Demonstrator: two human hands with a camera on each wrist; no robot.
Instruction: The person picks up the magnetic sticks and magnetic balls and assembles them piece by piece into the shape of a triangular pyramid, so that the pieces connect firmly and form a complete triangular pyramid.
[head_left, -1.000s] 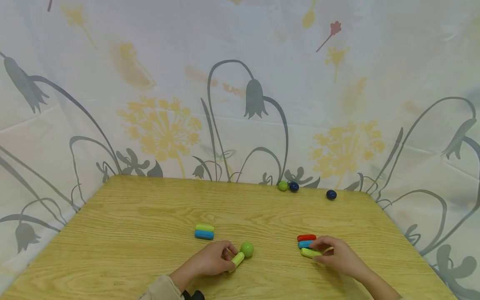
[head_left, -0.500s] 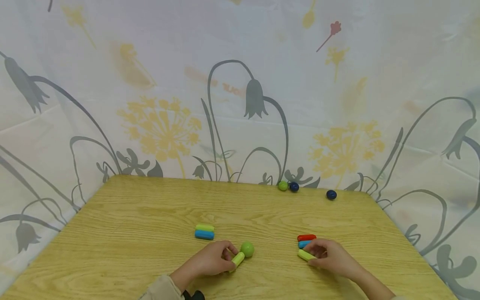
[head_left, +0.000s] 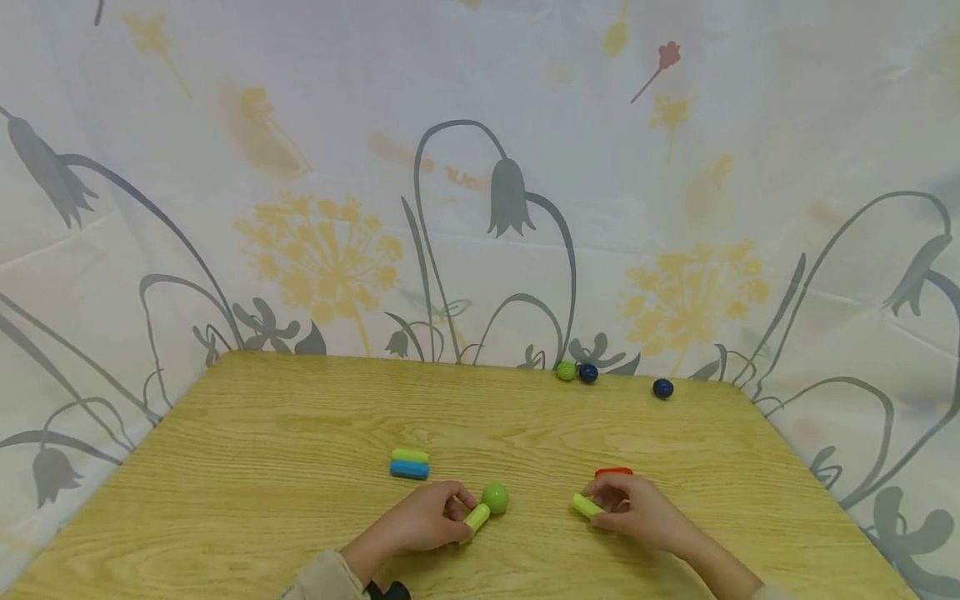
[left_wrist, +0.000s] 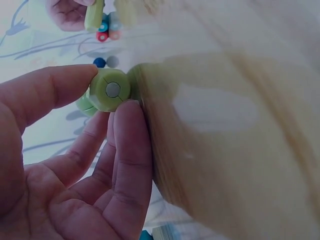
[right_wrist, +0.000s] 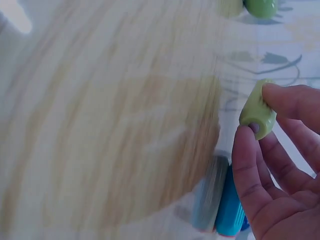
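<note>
My left hand [head_left: 420, 518] pinches a short yellow-green rod [head_left: 476, 518], whose far end touches a green ball [head_left: 495, 498] on the table. The left wrist view shows a round grey disc in the rod's near end [left_wrist: 111, 90], between thumb and fingers. To the right, my right hand [head_left: 641, 510] pinches another yellow-green rod [head_left: 586, 506] between thumb and fingertips, pointing toward the ball but apart from it. Behind that hand a red rod [head_left: 613, 472] partly shows; in the right wrist view a blue rod [right_wrist: 230, 205] lies near the fingers.
Left of the ball, a yellow-green rod [head_left: 409, 456] and a blue rod [head_left: 408, 469] lie side by side. A green ball [head_left: 566, 372] and two dark blue balls [head_left: 588, 373] sit along the far edge of the wooden table [head_left: 300, 433]. A patterned curtain [head_left: 465, 275] hangs behind.
My right hand has drawn the yellow-green rod away from the red and blue rods, leftward toward the ball, and now hides the blue rod in the head view. The left hand stays put.
</note>
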